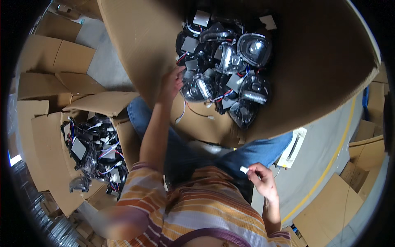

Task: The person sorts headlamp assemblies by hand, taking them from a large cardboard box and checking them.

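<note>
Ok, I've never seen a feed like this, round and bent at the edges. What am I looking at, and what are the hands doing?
This is one wide fisheye camera worn on a person's head, looking down, so straight edges curve. No machine here: two bare hands. The left hand reaches into the large tilted brown cardboard box and touches the pile of black headlamp units with clear lenses and coloured wires. The right hand pinches a small white plastic connector in a closed grip above the blue-jeaned lap. To the person's left stands a second open cardboard box of similar black wired parts. Flattened cardboard sheets lie on the grey floor with a yellow line.
</note>
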A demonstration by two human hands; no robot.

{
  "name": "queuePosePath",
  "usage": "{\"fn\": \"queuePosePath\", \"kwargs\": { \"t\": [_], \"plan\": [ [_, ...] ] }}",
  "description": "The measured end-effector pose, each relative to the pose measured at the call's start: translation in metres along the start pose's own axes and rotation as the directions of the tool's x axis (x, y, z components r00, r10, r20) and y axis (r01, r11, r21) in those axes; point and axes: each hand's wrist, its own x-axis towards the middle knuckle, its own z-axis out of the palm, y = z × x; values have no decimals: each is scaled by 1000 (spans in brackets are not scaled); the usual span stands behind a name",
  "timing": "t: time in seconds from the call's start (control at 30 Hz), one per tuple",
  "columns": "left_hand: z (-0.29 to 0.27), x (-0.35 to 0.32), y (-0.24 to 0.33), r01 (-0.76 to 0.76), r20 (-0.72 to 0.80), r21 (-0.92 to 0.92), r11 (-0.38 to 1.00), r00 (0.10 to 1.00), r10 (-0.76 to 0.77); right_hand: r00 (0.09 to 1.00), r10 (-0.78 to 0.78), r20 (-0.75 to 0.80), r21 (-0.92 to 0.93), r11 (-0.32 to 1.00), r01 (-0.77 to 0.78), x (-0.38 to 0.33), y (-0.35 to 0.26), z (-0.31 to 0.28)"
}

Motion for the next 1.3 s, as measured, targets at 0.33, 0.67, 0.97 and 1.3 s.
{"fn": "queuePosePath", "kwargs": {
  "t": [0.33, 0.67, 0.97, 1.3],
  "plan": [
    [-25, 191, -66, 323, -221, -523, 788, 842, -492, 974, 224, -41, 176, 961, -214, 31, 6, -9],
    [-29, 236, -72, -36, -468, -574, 818, 834, -292, 971, 226, -80, 144, 966, -213, 46, 17, -5],
    [6, 155, -59, -418, -682, 9, 909, 662, 311, 981, 191, -40, 220, 959, -178, 48, -15, 13],
    [41, -26, -27, -524, -214, 511, 681, 691, 691, 998, 32, 48, 175, 984, -40, 13, 0, 9]
  ]
}}
